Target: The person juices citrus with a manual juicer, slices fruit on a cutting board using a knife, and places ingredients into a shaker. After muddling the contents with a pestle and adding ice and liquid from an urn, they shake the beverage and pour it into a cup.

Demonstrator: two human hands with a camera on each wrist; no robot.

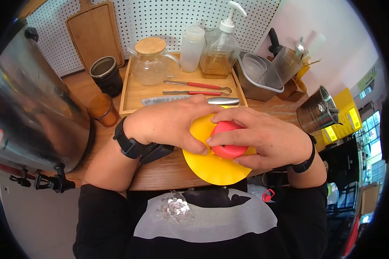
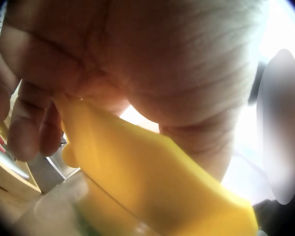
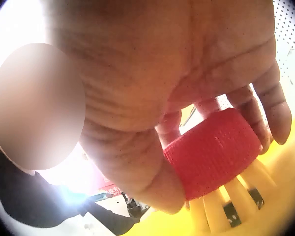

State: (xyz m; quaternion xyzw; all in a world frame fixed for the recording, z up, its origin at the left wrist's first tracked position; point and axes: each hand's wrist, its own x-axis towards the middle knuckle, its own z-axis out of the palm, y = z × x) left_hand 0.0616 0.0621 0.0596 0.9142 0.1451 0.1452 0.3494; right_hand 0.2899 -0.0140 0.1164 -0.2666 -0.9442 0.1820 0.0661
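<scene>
A yellow plastic disc with a wide rim (image 1: 216, 170) sits in front of me, a round red knob (image 1: 230, 146) at its middle. My right hand (image 1: 268, 138) grips this knob, thumb on the near side and fingers over the far side. The right wrist view shows the knob's ridged side (image 3: 216, 152) above yellow slats (image 3: 241, 196) with dark gaps. At the disc's left, my left hand (image 1: 173, 123) holds it, thumb over the top. In the left wrist view its fingers (image 2: 27, 123) curl down past the yellow rim (image 2: 132, 152); a clear surface shows below.
Behind the hands, a wooden tray (image 1: 125, 93) bears a knife (image 1: 224, 101), red-handled tools (image 1: 203, 85), a glass teapot (image 1: 150, 67) and a pump bottle (image 1: 220, 54). A large metal urn (image 1: 43, 99) stands left, near an amber cup (image 1: 103, 111). A metal pot (image 1: 317, 110) is at right.
</scene>
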